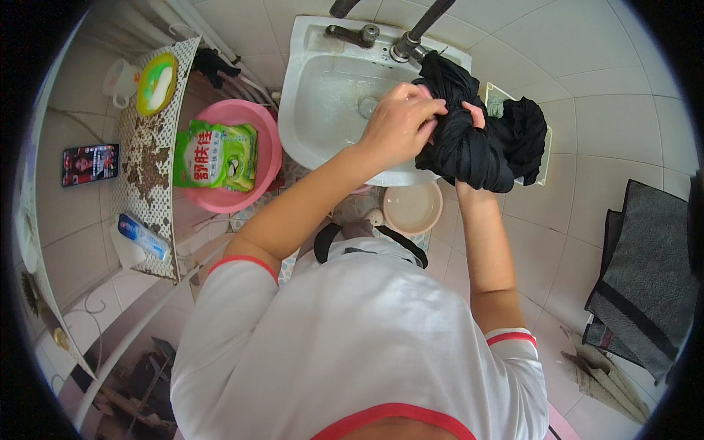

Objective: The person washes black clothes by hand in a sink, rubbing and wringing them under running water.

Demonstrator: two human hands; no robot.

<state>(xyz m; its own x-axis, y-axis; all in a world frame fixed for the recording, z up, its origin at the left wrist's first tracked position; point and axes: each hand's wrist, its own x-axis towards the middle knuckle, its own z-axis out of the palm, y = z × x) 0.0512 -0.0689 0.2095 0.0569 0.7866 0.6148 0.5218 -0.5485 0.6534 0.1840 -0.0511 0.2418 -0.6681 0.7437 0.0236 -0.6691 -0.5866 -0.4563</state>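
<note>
A bunched black cloth garment (462,143) is held up over the right side of a white ceramic sink (308,110). My left hand (399,118), wet, pinches the garment's left side with bent fingers. From beneath and behind, my right hand (474,114) grips the same bundle; only a finger or thumb and the wrist show, and cloth hides the rest. More black cloth (526,140) lies just right of the bundle, over a cream wall rack (544,159); whether it joins the held cloth I cannot tell. The sink basin is wet around its drain (367,105).
A dark tap (352,34) and a metal pipe (410,44) rise behind the sink. On the left, a pink basin (269,159) holds a green detergent bag (220,157), beside a rusty perforated shelf (129,132). A pale tub (412,209) stands below; grey towels (643,275) hang right.
</note>
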